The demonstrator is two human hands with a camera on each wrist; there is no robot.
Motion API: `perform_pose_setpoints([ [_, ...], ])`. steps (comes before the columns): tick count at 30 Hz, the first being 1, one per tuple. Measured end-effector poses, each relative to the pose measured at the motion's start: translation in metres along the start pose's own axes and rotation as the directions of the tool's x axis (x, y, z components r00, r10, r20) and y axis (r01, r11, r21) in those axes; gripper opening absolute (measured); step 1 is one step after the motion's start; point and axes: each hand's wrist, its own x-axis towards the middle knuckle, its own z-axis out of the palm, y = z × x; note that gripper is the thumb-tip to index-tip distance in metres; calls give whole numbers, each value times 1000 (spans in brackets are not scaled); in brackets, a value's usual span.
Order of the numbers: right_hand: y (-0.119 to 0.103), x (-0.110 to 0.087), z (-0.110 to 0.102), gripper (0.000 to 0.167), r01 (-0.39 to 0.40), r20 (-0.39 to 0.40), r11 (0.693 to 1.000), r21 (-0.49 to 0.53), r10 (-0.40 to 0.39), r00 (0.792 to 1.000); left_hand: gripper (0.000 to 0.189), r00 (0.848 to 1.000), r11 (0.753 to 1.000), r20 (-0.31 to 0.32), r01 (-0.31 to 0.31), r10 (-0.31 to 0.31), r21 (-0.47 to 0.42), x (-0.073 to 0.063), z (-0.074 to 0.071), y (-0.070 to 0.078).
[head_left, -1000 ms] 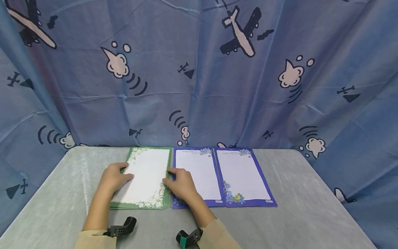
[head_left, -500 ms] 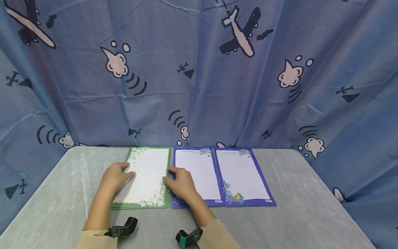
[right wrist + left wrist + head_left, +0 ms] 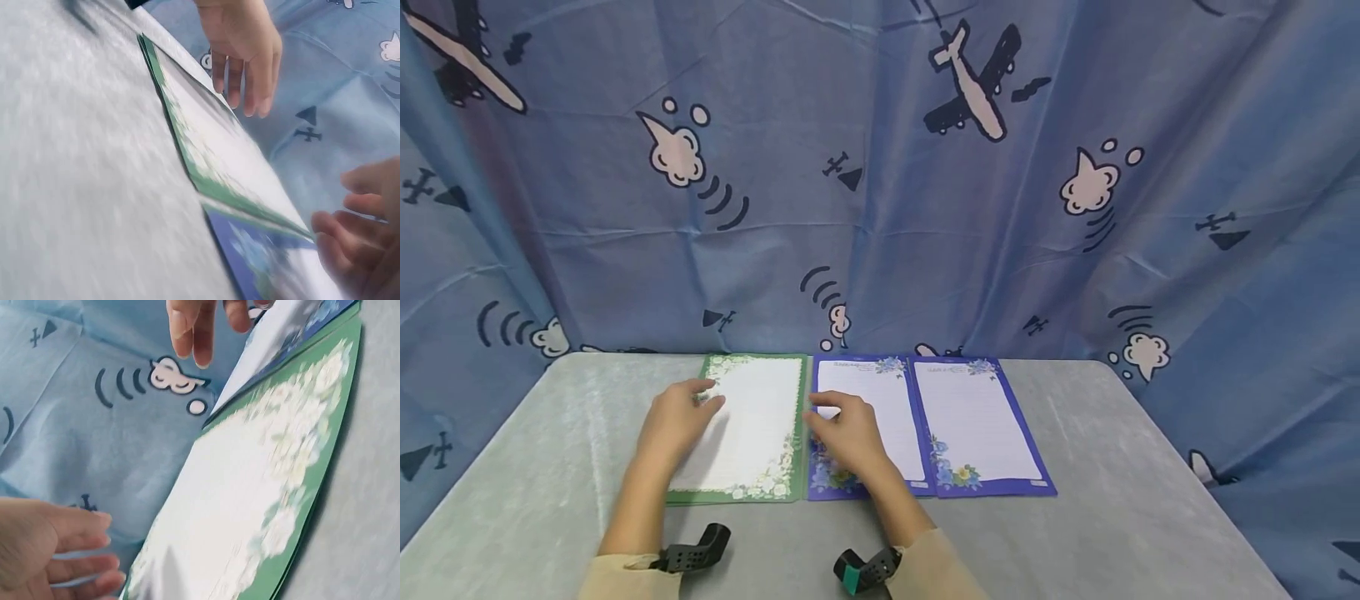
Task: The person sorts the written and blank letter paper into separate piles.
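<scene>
A stack of green-bordered letter paper [image 3: 748, 433] with white flowers printed round its margin lies at the left of the row. Over its left edge hovers my left hand [image 3: 672, 421], fingers loosely spread and nothing in them. My right hand [image 3: 850, 429] hangs above the neighbouring blue-bordered sheet [image 3: 868, 400], thumb and fingers apart, also holding nothing. In the left wrist view the green paper [image 3: 206, 494] lies between the two hands. From the right wrist, my right hand [image 3: 365, 225] shows raised beside the blue sheet's corner [image 3: 250, 250].
A second blue-bordered sheet [image 3: 977, 425] lies right of the first, their edges meeting. All the paper rests on a grey table [image 3: 1120, 483]. Behind its far edge hangs a blue curtain [image 3: 775, 267] printed with planes. Each wrist wears a black camera band [image 3: 696, 550].
Both hands have let go of the green paper's sides and risen. The right has moved to the right, over the blue sheet. Earlier, the top green sheets shifted slightly right into line.
</scene>
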Motion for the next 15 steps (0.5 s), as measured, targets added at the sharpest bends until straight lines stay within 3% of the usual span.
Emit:
perform_pose_setpoints([
  [7,13,-3,-29,32,60,-60,991,-118,-67,996,43,998,995,-2,-64,64,-72,1,5,9],
  [15,32,-10,-64,30,3,-136,976,-217,-33,990,40,995,990,-6,-96,96,-103,0,8,20],
])
